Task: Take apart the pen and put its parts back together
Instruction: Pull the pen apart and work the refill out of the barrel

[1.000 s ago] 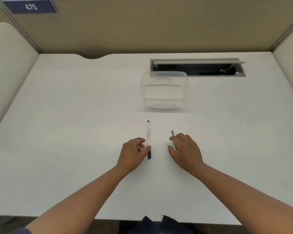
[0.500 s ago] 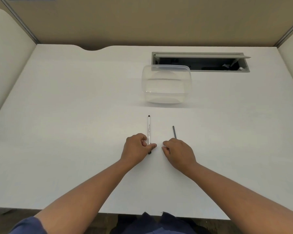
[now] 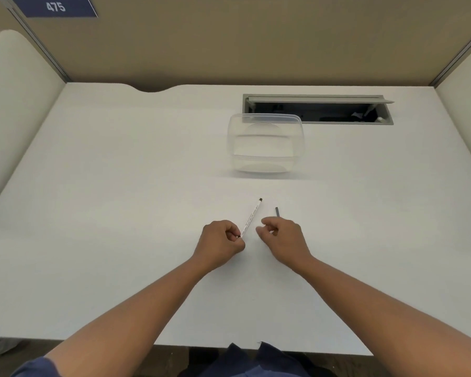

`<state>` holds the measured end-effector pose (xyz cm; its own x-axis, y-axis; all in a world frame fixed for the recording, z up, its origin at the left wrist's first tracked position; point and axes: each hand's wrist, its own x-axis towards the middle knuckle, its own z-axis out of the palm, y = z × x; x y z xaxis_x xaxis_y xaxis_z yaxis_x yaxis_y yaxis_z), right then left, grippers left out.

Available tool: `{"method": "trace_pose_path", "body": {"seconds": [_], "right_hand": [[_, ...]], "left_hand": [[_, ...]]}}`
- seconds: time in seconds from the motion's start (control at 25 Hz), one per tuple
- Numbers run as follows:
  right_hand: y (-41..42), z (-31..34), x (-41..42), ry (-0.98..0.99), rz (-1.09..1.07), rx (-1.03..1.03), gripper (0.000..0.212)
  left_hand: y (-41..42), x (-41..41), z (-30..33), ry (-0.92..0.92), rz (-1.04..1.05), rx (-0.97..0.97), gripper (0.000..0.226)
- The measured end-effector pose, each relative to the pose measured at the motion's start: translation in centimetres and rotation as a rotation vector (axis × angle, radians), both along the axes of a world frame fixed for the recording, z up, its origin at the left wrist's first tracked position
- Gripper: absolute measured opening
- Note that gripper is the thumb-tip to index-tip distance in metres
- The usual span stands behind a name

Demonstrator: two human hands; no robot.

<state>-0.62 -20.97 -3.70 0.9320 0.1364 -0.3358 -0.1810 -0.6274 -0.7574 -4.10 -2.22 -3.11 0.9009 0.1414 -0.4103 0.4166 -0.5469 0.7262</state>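
White worktop (image 3: 120, 213) fills the head view. We note the left hand (image 3: 219, 242), fingers closed on the near end of the white pen barrel (image 3: 252, 217), which angles away toward the clear plastic container (image 3: 265, 144). Just right of the barrel, the right hand (image 3: 282, 238) has its fingers curled over a dark thin part (image 3: 277, 212); whether they grip it we cannot tell.

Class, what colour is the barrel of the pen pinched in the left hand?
White, with a dark tip and small dark print: the slim plastic pen barrel, head view.
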Motion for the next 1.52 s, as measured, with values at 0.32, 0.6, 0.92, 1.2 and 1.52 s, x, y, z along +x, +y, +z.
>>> {"method": "trace_pose_path", "body": {"seconds": [0.32, 0.6, 0.92, 1.2, 1.52], "right_hand": [[-1.0, 2.5, 0.6, 0.282, -0.286, 0.472, 0.038], [-2.4, 5.3, 1.4, 0.297, -0.406, 0.754, 0.012], [-2.6, 5.9, 0.7, 0.328, -0.235, 0.796, 0.009], [-3.8, 6.9, 0.7, 0.36, -0.131, 0.771, 0.007], [-4.3, 7.6, 0.7, 0.526, -0.168, 0.772, 0.002]], "left_hand": [[0.3, -1.5, 2.8, -0.101, -0.075, -0.18, 0.008], [1.6, -1.7, 4.8, -0.136, -0.196, -0.183, 0.015], [-1.0, 0.6, 6.4, -0.291, -0.488, 0.061, 0.014], [-1.5, 1.1, 5.8, -0.468, -0.461, 0.053, 0.022], [-1.7, 1.0, 6.0, -0.626, -0.448, 0.158, 0.021]]}}
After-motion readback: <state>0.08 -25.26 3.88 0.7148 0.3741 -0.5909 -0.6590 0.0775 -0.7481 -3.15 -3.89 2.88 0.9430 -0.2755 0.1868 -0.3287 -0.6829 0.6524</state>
